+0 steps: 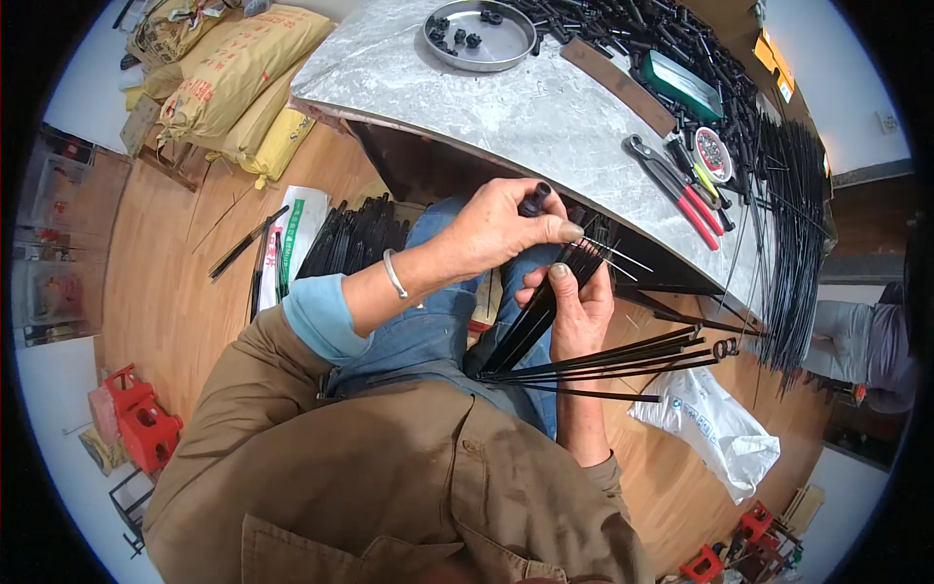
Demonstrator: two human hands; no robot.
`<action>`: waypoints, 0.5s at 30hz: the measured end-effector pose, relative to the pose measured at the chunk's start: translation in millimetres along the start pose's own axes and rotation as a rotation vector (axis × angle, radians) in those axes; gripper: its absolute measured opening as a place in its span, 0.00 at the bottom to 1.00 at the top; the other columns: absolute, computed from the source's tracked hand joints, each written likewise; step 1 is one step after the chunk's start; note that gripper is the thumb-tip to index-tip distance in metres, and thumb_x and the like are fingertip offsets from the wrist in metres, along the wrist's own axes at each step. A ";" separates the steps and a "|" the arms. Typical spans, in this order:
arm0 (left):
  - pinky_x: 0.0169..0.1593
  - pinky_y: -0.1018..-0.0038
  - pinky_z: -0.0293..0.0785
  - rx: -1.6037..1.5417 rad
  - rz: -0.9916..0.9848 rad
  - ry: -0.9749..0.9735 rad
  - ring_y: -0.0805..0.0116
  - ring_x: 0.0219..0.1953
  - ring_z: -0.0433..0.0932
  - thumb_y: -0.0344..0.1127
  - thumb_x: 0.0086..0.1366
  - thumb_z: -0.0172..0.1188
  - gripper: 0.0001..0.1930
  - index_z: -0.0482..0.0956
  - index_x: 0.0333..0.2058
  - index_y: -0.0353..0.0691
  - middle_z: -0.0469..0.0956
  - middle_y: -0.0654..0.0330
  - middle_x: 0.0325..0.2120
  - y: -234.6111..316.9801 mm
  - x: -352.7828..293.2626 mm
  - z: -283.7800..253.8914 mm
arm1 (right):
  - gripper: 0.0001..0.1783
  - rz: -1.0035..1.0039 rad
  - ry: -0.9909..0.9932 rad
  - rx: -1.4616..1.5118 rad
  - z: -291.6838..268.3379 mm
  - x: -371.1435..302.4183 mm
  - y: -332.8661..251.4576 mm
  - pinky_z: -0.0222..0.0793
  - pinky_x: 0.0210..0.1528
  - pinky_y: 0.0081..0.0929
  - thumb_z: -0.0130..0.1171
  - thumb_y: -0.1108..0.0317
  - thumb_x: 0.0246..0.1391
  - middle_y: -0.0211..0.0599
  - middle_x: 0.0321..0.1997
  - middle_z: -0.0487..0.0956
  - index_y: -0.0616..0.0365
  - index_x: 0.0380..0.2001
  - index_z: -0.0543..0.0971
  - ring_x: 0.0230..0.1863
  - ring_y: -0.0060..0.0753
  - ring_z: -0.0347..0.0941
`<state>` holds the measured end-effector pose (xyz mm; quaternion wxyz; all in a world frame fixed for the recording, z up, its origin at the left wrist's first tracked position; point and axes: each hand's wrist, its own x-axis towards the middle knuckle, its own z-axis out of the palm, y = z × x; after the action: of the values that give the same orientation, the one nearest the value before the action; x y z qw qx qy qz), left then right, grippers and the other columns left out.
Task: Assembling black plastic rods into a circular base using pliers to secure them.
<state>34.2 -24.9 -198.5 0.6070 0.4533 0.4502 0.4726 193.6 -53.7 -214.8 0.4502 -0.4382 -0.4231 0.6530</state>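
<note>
My left hand [511,229], a bracelet at its wrist, is closed around a short black tubular fitting [534,200]. Its thumb and fingertips press near thin metal wires [623,256] that stick out to the right. Just below, my right hand [584,310] is closed on a bundle of thin black rods [538,326], its thumb pointing up. These rods slant down between my knees, and they look like umbrella ribs. More long black rods [613,367] fan out to the right from my lap, passing over my right forearm. The fingers hide where fitting and wires meet.
A grey table [467,112] bears a round metal tray [480,60], red-handled pliers [681,195], a green box [681,86] and heaped black fittings [603,24]. Rod bundles [790,243] overhang its right edge. Black pieces [350,238], a white sack [710,423] and yellow sacks [238,88] surround me.
</note>
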 end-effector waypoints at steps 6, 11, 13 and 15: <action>0.31 0.81 0.67 0.099 0.027 0.008 0.81 0.27 0.69 0.36 0.60 0.63 0.09 0.75 0.31 0.37 0.73 0.68 0.23 7.2 -1.7 9.0 | 0.13 -0.017 -0.006 0.013 -3.0 -0.3 1.2 0.75 0.26 0.22 0.56 0.65 0.60 0.38 0.27 0.78 0.60 0.43 0.69 0.23 0.28 0.76; 0.30 0.81 0.66 0.014 -0.011 0.010 0.81 0.25 0.67 0.35 0.62 0.59 0.07 0.75 0.31 0.37 0.70 0.69 0.21 1.1 -3.6 6.1 | 0.12 0.018 -0.015 0.038 -1.3 1.0 1.4 0.76 0.26 0.22 0.55 0.65 0.60 0.37 0.27 0.78 0.59 0.43 0.69 0.23 0.27 0.76; 0.30 0.81 0.65 0.026 0.000 0.025 0.81 0.25 0.66 0.36 0.62 0.58 0.07 0.74 0.31 0.38 0.69 0.70 0.21 -2.9 -3.3 4.6 | 0.12 0.000 -0.010 0.032 -2.4 1.6 3.8 0.76 0.27 0.22 0.55 0.65 0.60 0.37 0.27 0.78 0.59 0.42 0.69 0.23 0.27 0.76; 0.29 0.82 0.64 -0.001 -0.051 0.039 0.82 0.25 0.64 0.38 0.64 0.57 0.10 0.75 0.35 0.36 0.68 0.70 0.21 -4.9 -3.8 4.9 | 0.11 0.010 -0.008 0.043 -2.2 1.1 3.0 0.77 0.26 0.22 0.55 0.66 0.60 0.37 0.27 0.78 0.59 0.42 0.69 0.23 0.27 0.76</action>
<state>39.2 -29.9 -201.9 0.6102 0.4322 0.4731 0.4658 194.8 -53.0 -218.4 0.4548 -0.4278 -0.4084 0.6658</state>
